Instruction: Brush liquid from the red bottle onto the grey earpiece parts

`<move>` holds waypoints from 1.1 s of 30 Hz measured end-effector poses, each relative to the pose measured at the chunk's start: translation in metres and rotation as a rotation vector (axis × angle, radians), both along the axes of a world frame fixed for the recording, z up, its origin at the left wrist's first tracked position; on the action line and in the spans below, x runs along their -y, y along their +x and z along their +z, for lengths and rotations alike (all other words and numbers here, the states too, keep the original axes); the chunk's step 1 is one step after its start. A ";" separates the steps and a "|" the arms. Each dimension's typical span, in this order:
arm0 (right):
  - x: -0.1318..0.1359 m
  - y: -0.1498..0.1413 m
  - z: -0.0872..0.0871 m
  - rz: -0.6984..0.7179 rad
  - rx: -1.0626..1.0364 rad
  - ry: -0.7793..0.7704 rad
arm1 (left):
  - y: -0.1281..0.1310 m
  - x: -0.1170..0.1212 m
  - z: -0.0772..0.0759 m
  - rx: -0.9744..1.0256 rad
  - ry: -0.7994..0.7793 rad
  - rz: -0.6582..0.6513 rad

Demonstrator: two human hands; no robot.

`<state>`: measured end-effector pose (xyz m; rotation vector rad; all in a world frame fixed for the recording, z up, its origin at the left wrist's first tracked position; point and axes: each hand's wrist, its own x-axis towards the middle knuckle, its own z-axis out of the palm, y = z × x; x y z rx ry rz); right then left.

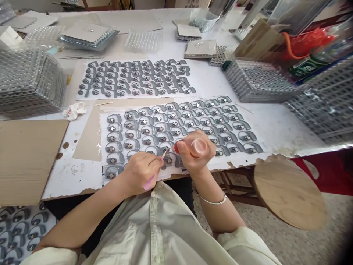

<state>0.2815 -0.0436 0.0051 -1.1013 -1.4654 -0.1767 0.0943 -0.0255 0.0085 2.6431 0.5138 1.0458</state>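
Note:
My left hand [143,171] is closed around a slim pink-handled tool [149,183], whose kind I cannot make out. Its yellow part and thin tip point at one of the grey hook-shaped parts [169,161]. In my right hand [202,162] is a small translucent squeeze bottle [199,147], held tilted with its reddish front end toward that same spot. Both hands hover close together over the near edge of a sheet where many such parts lie in rows, each with a round silvery piece at one end. Some parts are hidden beneath my hands.
A second sheet of grey parts [135,79] lies behind. Stacks of clear trays stand at left [27,81] and right [259,81]. A cardboard sheet [30,162], crumpled tissue [75,110] and cotton swab [104,103] lie at left. A round wooden stool [289,195] stands at right.

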 end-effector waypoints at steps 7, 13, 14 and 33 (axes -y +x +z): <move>0.000 0.001 -0.001 0.026 -0.017 -0.006 | 0.003 -0.019 0.025 -0.181 -0.172 -0.075; -0.001 0.000 -0.001 0.041 -0.016 0.006 | 0.004 -0.052 0.044 -0.277 -0.443 -0.215; -0.001 0.000 -0.001 0.043 -0.019 0.003 | 0.004 -0.055 0.043 -0.269 -0.472 -0.218; 0.002 0.002 -0.005 0.040 -0.010 -0.005 | -0.004 -0.064 0.017 -0.094 -0.569 -0.255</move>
